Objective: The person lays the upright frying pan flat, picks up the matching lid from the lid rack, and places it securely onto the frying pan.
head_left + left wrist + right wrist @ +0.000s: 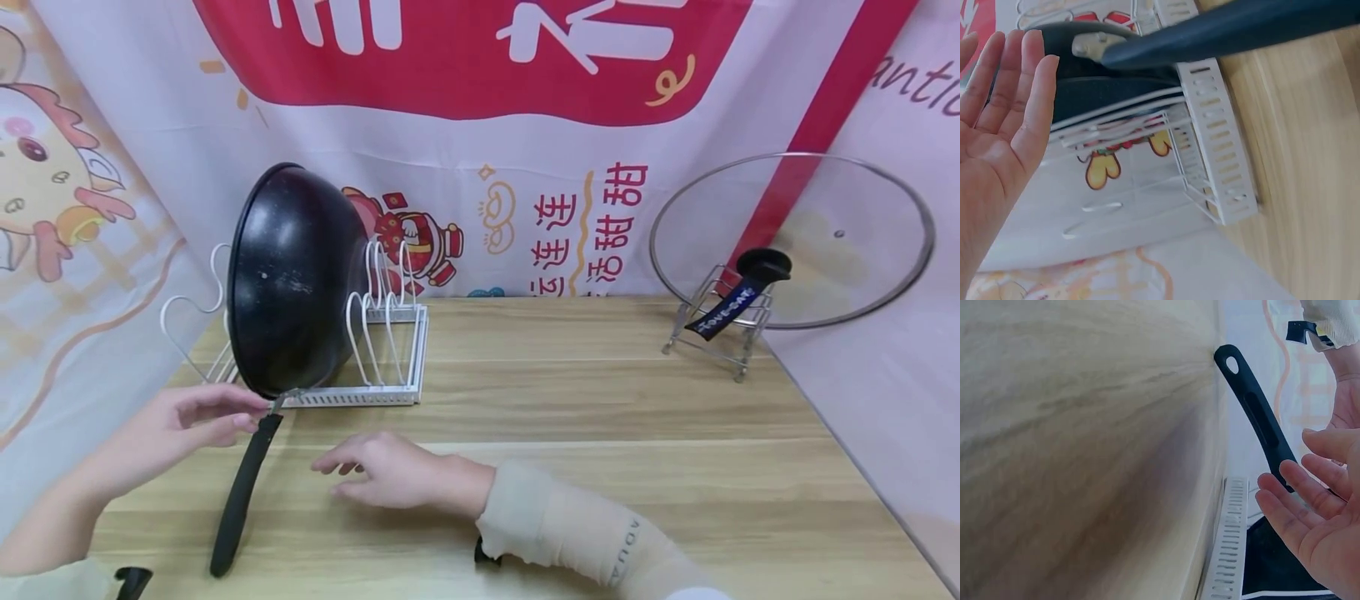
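Both hands hold nothing: the left hand (180, 421) has its fingers stretched towards the joint (279, 404) of the wok, near it, though I cannot tell whether they touch, and the right hand (390, 471) hangs to the right of the handle, fingers loosely bent. The black handle (243, 500) juts towards the near side between them; whether its tip rests on the worktop (600, 467) or hangs above it is unclear. Beyond, at the far left, the wok (288, 267) stands on edge in a white rack (352, 395), its mouth turned left and its base towards the right-hand wire loops. With neither hand gripping it, the wok relies on the rack, so a knock on that long handle could, I judge, act as a lever and swing or roll it out. A push on the wok might also make the rack slide, if it is as light as it looks. Far right, a glass lid (862, 250) stands steeply in a small wire stand (753, 321), reaching past the worktop's right edge; a bump or a catching sleeve could topple it. Behind everything hangs a printed cloth (465, 150).
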Demonstrator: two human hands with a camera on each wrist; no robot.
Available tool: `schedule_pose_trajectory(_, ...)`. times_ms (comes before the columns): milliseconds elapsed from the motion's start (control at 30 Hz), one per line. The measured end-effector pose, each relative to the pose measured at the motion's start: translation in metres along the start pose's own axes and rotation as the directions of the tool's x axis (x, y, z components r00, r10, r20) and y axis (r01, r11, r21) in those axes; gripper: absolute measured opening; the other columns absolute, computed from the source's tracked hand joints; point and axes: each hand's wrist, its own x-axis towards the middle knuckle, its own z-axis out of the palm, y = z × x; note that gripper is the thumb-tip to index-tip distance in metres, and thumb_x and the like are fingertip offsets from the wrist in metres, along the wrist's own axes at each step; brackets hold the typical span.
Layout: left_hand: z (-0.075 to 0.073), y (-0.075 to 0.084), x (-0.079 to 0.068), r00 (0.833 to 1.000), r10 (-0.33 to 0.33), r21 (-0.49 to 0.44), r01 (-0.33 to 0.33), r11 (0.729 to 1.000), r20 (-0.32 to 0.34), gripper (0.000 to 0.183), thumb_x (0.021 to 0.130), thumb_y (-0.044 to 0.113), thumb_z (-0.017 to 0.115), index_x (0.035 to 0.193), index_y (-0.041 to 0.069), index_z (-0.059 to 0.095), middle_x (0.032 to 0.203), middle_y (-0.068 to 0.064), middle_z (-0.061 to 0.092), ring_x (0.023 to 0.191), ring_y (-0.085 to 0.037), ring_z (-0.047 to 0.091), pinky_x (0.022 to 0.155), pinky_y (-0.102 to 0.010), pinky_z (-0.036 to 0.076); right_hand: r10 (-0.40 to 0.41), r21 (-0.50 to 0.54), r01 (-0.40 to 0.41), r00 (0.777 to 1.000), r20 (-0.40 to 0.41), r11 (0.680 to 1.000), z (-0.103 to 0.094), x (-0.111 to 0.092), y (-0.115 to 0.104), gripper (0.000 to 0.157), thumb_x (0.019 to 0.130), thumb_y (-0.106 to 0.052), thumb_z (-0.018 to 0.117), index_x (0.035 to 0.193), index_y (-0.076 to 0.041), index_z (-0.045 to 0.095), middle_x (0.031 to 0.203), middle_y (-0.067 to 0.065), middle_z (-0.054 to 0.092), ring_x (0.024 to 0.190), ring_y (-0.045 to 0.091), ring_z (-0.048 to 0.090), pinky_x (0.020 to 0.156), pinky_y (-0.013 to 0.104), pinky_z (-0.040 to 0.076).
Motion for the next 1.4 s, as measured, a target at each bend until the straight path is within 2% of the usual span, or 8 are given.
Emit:
schedule_pose_trajectory(200,-0.010,-0.017,-0.007,0.999,-0.034,-0.126,0.035,0.991,0.010,0.029,0.105,-0.006,0.048,0.126,0.002,0.066,0.119,0.004,0.073,0.102,-0.013,0.071,0.077,-0.032,0.062,-0.004,0.024,0.003,1.000,0.026,1.000,0.005,0.002,-0.005,0.036,0.100,-0.015,0.068,0.136,-0.011,0.066,0.132,-0.003,0.068,0.108,-0.003,0.063,0.090,0.007,0.044)
schedule_pose_trajectory(367,-0.012,-0.028,-0.009,0.995,-0.101,-0.155,0.098,0.983,-0.014,0.030,0.106,-0.001,0.048,0.129,0.008,0.066,0.122,0.009,0.071,0.104,-0.012,0.069,0.078,-0.033,0.062,0.013,0.065,-0.015,1.000,0.029,0.998,0.008,0.002,-0.008,0.036,0.100,-0.015,0.069,0.136,-0.011,0.066,0.132,-0.003,0.067,0.109,-0.003,0.063,0.090,0.006,0.044)
schedule_pose_trajectory(533,-0.011,-0.032,-0.009,0.989,-0.146,-0.144,0.146,0.979,0.011,0.026,0.107,0.002,0.050,0.128,0.006,0.063,0.120,0.008,0.071,0.104,-0.013,0.070,0.077,-0.036,0.062,0.024,0.135,-0.029,0.999,0.043,0.990,0.014,0.002,-0.011,0.034,0.100,-0.017,0.069,0.134,-0.010,0.067,0.131,-0.005,0.068,0.109,-0.005,0.061,0.089,0.005,0.044)
schedule_pose_trajectory(733,-0.003,-0.034,-0.005,0.970,-0.240,-0.159,0.241,0.957,0.029,0.028,0.106,0.010,0.054,0.133,0.001,0.055,0.121,0.009,0.069,0.105,-0.010,0.067,0.078,-0.040,0.061,0.028,0.220,-0.032,0.999,0.020,0.975,0.020,0.004,-0.013,0.033,0.099,-0.014,0.070,0.131,-0.007,0.069,0.128,-0.002,0.070,0.108,-0.004,0.063,0.087,0.005,0.045)
schedule_pose_trajectory(967,0.000,-0.038,-0.008,0.961,-0.277,-0.139,0.276,0.951,0.010,0.035,0.106,0.012,0.055,0.135,-0.007,0.050,0.121,0.008,0.069,0.103,-0.008,0.066,0.077,-0.039,0.061,0.054,0.309,-0.063,0.998,0.036,0.949,0.025,0.006,-0.015,0.032,0.099,-0.012,0.070,0.130,-0.004,0.068,0.126,0.000,0.071,0.106,-0.003,0.064,0.087,0.006,0.047)
schedule_pose_trajectory(1133,0.001,-0.040,-0.010,0.949,-0.315,-0.133,0.315,0.940,0.017,0.040,0.106,0.015,0.056,0.138,-0.007,0.048,0.124,-0.001,0.068,0.103,-0.005,0.066,0.078,-0.041,0.060,0.069,0.347,-0.083,0.996,0.053,0.934,0.030,0.009,-0.017,0.032,0.099,-0.011,0.069,0.130,-0.004,0.068,0.126,0.001,0.071,0.105,-0.004,0.065,0.087,0.006,0.047)
schedule_pose_trajectory(1233,0.002,-0.042,-0.009,0.941,-0.336,-0.132,0.337,0.932,0.031,0.043,0.106,0.017,0.056,0.140,-0.008,0.046,0.129,-0.013,0.065,0.103,-0.004,0.065,0.080,-0.047,0.060,0.076,0.374,-0.094,0.995,0.062,0.923,0.032,0.011,-0.018,0.033,0.099,-0.011,0.069,0.132,-0.003,0.067,0.127,0.001,0.071,0.105,-0.003,0.065,0.087,0.006,0.047)
schedule_pose_trajectory(1400,0.004,-0.046,-0.003,0.922,-0.383,-0.123,0.386,0.914,0.047,0.050,0.107,0.022,0.056,0.143,-0.009,0.044,0.132,-0.024,0.060,0.106,-0.014,0.064,0.084,-0.053,0.059,0.092,0.412,-0.102,0.995,0.045,0.905,0.036,0.016,-0.018,0.035,0.099,-0.012,0.070,0.132,-0.004,0.066,0.124,0.001,0.072,0.104,-0.002,0.066,0.086,0.006,0.047)
